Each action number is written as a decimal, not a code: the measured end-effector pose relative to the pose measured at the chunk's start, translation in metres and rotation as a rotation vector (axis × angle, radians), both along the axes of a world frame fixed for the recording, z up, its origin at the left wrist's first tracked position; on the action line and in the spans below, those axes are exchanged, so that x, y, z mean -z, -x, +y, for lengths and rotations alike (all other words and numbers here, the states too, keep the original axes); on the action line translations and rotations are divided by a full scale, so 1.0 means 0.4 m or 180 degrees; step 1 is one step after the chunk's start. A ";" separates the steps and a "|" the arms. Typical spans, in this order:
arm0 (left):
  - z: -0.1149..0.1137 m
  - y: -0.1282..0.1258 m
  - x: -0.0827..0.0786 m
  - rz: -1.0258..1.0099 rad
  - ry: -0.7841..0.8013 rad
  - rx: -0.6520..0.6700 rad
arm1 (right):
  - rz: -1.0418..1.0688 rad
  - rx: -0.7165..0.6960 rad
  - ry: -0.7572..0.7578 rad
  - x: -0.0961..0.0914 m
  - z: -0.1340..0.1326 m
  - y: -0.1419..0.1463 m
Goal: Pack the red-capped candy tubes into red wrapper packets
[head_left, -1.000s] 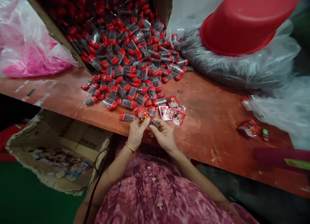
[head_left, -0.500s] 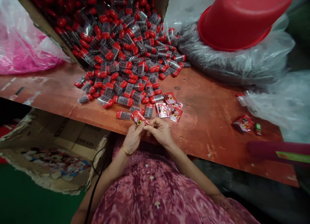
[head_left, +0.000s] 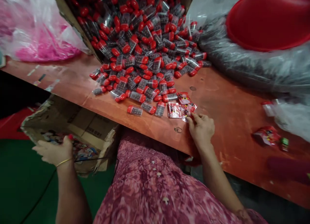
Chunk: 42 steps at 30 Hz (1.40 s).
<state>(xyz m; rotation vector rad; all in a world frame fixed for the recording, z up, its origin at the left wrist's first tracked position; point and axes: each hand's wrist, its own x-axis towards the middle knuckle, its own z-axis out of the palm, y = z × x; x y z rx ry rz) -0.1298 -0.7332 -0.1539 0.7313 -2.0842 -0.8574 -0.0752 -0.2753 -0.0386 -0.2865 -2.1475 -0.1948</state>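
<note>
My left hand (head_left: pixel 52 151) is down beside the table, over the open cardboard box (head_left: pixel 89 127) on the floor, and a small red item (head_left: pixel 70 137) shows at its thumb. Resting on the table's front edge, my right hand (head_left: pixel 201 128) pinches its fingertips on one of several small red packets (head_left: pixel 180 107). Just beyond them a heap of clear tubes with red caps (head_left: pixel 145 59) spills from a tipped cardboard carton (head_left: pixel 72 18). A few loose tubes (head_left: pixel 135 110) lie nearest the edge.
The red-brown table (head_left: pixel 230 107) carries a pink plastic bag (head_left: pixel 38 39) at the far left. A red basin (head_left: pixel 268 20) sits on a dark plastic-wrapped bundle (head_left: pixel 244 65) at the right. A red packet (head_left: pixel 267 135) lies at the right edge. Below is green floor (head_left: pixel 14 191).
Both hands were together at the table edge, working a tube and a packet. My left hand has swung down left to the floor box, and my right hand has reached forward to the packets.
</note>
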 end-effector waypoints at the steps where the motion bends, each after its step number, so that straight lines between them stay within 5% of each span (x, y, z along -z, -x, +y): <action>1: 0.029 -0.002 -0.009 0.0306 -0.0014 -0.0146 | -0.0014 -0.0051 -0.0016 0.005 0.001 0.006; 3: 0.123 0.008 -0.048 0.1004 -0.0052 0.0327 | 0.0002 -0.0135 -0.0014 0.011 0.000 0.015; 5: 0.234 0.033 -0.102 0.1428 0.0530 0.1475 | 0.0045 -0.0168 -0.0014 0.013 -0.002 0.021; 7: 0.328 0.064 -0.149 0.1484 0.0986 0.2052 | 0.0108 -0.0202 -0.0039 0.014 -0.003 0.023; 10: 0.394 0.107 -0.185 0.1206 0.1472 0.2936 | 0.0298 -0.0332 -0.0013 0.013 0.000 0.020; 12: 0.396 0.122 -0.189 0.1067 0.1523 0.3143 | 0.0490 -0.0513 0.0144 0.010 0.001 0.012; 15: 0.394 0.111 -0.199 0.1204 0.0940 0.3012 | 0.0812 -0.0820 0.0550 0.002 -0.020 -0.011; 17: 0.421 0.078 -0.223 0.1456 0.0081 0.3137 | 0.0911 -0.1193 0.0935 -0.004 -0.063 -0.030; 21: 0.564 -0.012 -0.289 0.1504 -0.1772 0.4498 | 0.0430 -0.2583 0.2294 -0.011 -0.180 -0.051; 24: 0.681 -0.051 -0.321 0.1304 -0.2032 0.5238 | 0.0154 -0.3202 0.3202 -0.010 -0.195 -0.056; 28: 0.763 -0.044 -0.345 0.1450 -0.0118 0.5099 | 0.0598 -0.2594 0.3211 0.001 -0.066 -0.082; 31: 0.797 -0.012 -0.361 0.1476 0.1466 0.4610 | 0.0709 -0.1534 0.2320 0.004 0.044 -0.101; 33: 0.816 0.012 -0.367 0.1359 0.2082 0.4441 | 0.0506 -0.0864 0.1649 -0.001 0.084 -0.102; 37: 0.829 0.039 -0.363 0.1336 0.2386 0.4213 | 0.0608 -0.0350 0.0864 -0.018 0.097 -0.086; 42: 0.814 0.034 -0.374 0.1402 0.1810 0.3974 | 0.1198 -0.0873 0.0824 -0.030 0.058 -0.095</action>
